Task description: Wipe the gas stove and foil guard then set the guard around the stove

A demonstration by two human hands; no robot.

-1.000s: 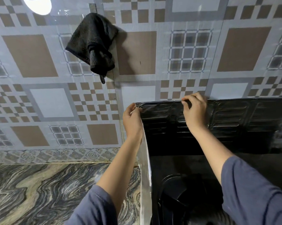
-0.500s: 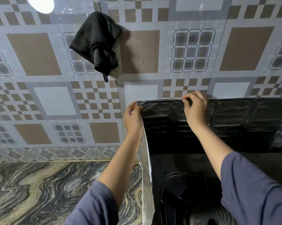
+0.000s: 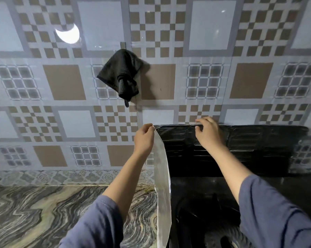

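The foil guard stands upright against the tiled wall, its dark embossed back panel reflecting the stove. Its silver left side panel angles toward me. My left hand pinches the top corner where the side panel meets the back panel. My right hand grips the top edge of the back panel, fingers hooked over it. The black gas stove sits inside the guard at the bottom, partly hidden by my right sleeve.
A dark cloth hangs on a wall hook above the guard's left corner. The marbled grey countertop stretches to the left of the guard. Patterned wall tiles rise behind everything.
The view has tilted upward, so more wall shows. Both hands stay on the guard's top edge, and the left side panel now shows more of its silver face.
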